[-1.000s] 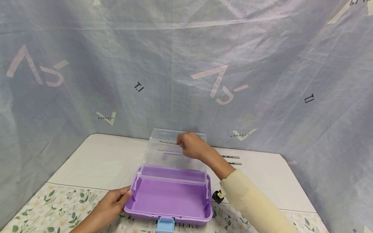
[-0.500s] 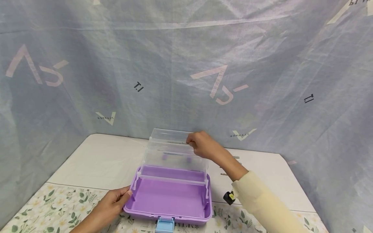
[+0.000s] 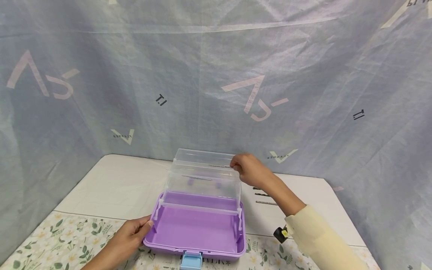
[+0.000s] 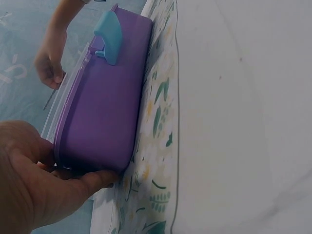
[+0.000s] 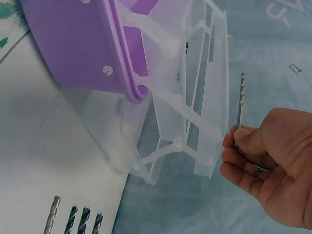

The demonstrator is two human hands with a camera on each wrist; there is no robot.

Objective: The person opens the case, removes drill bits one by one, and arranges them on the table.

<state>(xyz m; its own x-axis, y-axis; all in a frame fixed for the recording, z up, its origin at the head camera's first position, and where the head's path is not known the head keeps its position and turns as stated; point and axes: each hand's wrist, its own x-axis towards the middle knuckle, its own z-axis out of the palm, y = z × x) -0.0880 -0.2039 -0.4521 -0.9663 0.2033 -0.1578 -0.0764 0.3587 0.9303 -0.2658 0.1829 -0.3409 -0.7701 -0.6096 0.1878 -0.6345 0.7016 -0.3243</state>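
A purple toolbox (image 3: pixel 199 232) with a light-blue latch (image 3: pixel 191 260) stands with its lid up and clear trays (image 3: pixel 202 187) raised. My left hand (image 3: pixel 129 236) grips the box's left wall, thumb and fingers on either side of the rim. Above the right part of the upper tray, my right hand (image 3: pixel 253 170) pinches a drill bit (image 5: pixel 241 97) between thumb and fingers. That bit lies roughly level in the head view, its fluted end pointing left. A thin dark bit (image 3: pixel 199 178) shows through the clear plastic of a lower tray.
Several drill bits (image 3: pixel 266 203) lie on the white table (image 3: pixel 135 187) right of the box, partly behind my right forearm. A floral cloth (image 3: pixel 71 236) covers the front. A grey-blue curtain (image 3: pixel 202 93) hangs behind. A small black-and-yellow object (image 3: pixel 281 234) sits by my right sleeve.
My right hand has moved to the right along the upper tray with the drill bit still pinched. My left hand and the box have stayed put.
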